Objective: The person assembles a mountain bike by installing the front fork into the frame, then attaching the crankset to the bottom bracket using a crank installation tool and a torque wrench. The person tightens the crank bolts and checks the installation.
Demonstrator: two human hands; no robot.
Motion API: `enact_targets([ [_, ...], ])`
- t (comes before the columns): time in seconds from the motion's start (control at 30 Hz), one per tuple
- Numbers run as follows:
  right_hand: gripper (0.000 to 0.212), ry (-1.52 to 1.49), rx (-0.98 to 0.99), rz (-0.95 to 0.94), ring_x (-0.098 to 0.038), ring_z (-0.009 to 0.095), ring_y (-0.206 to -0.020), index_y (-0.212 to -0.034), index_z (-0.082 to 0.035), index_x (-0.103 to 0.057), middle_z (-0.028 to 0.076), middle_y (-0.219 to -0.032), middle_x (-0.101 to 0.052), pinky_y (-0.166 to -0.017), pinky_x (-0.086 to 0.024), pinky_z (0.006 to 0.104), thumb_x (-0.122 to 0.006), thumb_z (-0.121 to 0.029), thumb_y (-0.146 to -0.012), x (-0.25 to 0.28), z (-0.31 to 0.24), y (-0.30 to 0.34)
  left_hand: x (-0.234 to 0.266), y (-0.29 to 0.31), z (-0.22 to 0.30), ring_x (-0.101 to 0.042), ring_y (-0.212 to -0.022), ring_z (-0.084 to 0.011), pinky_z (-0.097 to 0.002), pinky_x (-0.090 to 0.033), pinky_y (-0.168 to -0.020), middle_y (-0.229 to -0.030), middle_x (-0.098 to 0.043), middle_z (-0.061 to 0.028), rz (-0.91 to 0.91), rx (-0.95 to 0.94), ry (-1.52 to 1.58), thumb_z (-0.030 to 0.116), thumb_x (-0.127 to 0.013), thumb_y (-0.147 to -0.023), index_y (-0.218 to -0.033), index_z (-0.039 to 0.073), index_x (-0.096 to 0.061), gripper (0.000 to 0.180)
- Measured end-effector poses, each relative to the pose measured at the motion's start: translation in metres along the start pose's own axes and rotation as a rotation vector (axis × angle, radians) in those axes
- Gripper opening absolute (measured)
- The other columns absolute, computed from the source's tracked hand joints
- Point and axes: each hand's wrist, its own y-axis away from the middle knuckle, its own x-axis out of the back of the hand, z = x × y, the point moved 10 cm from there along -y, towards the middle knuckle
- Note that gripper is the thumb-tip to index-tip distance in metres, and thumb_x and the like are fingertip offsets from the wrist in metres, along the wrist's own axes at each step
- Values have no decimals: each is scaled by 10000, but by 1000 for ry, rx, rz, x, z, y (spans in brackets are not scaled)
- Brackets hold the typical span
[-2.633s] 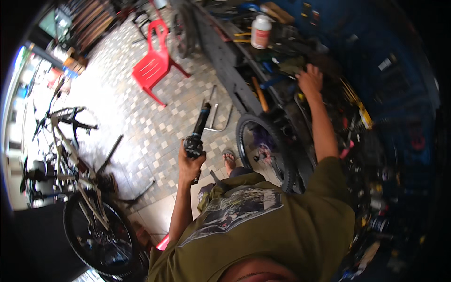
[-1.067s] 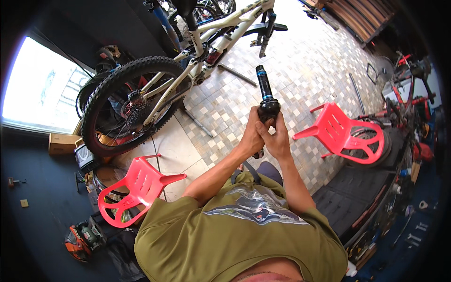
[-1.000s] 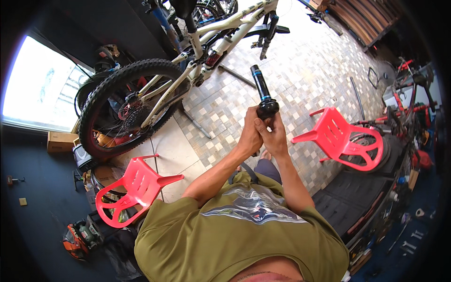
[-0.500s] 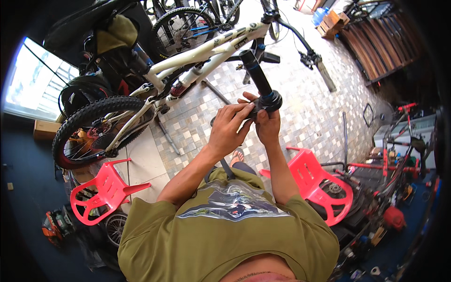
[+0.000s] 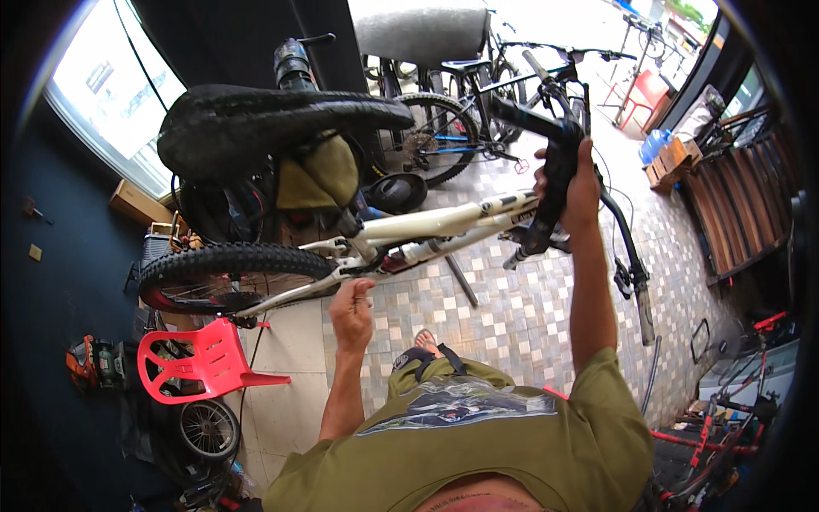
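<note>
Firmly, it seems, an angled black bicycle part [image 5: 559, 175] is being gripped in the right hand [image 5: 582, 192], fingers and thumb being wrapped around its thick body. With the shirt print [image 5: 469, 405] being taken as the dial's centre, hand and part are being held up at one o'clock. The part's tube [image 5: 531, 119] is being aimed toward nine to ten o'clock, and its lower end is being angled toward seven. At ten o'clock, the left hand [image 5: 351, 316] is being held with fingers curled in against the thumb; whether anything small is being pinched there cannot be told.

Beyond the hands, the cream bicycle frame [image 5: 420, 224] is being overlapped by the part at its front end; whether contact is being made cannot be told. For good handling, a full-palm grip is probably being called for, with the tube being steered clear of the handlebar, whose grip [image 5: 646, 317] is being seen at two o'clock. Farther out, the black saddle [image 5: 273, 119] is being seen at eleven and the red plastic chair [image 5: 207, 354] at nine.
</note>
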Motion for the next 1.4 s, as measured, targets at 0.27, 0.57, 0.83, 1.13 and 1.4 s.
enact_targets([
  [0.27,763,901,208,-185,-491,60,-501,-1026,-72,-604,-7,-770,-591,-445,-388,226,-368,-794,-951,-72,-30,-191,42,-64,-59,-598,-775,-146,-284,-483,-708,-814,-620,-74,129,54,47,480,-388,-1101,-904,-34,-696,630],
  [0.57,761,1105,-287,-628,-549,143,-470,-1236,-147,-664,58,-726,-608,-408,-436,284,-386,-793,-946,-136,203,-292,33,-84,-96,-553,-1243,-394,-448,-374,-1109,-1309,-635,-210,340,-253,-496,308,-626,-1010,-1268,-31,-622,426],
  [0.83,878,1091,-491,-1052,-615,194,-534,-1320,-193,-662,90,-723,-595,-457,-489,344,-322,-878,-890,-143,384,-284,19,-165,-101,-534,-1276,-432,-464,-403,-1100,-1386,-573,-238,212,128,-745,267,-632,-1005,-1336,23,-595,413],
  [1.13,770,904,-350,-914,-708,354,-954,-1268,-105,-658,190,-1013,-720,-807,-544,441,-443,-768,-941,-138,535,-254,-18,-176,-170,-487,-1328,-386,-507,-344,-1121,-1370,-572,-200,-59,286,-1091,368,-593,-1018,-1206,47,-685,383],
  [1.4,820,868,-559,-979,-625,440,-1175,-1331,-103,-633,253,-1166,-699,-1023,-462,498,-433,-782,-917,-182,619,-215,-4,-169,-129,-670,-974,-330,-391,-519,-870,-1049,-696,-174,171,349,-753,143,-672,-954,-1028,13,-713,155],
])
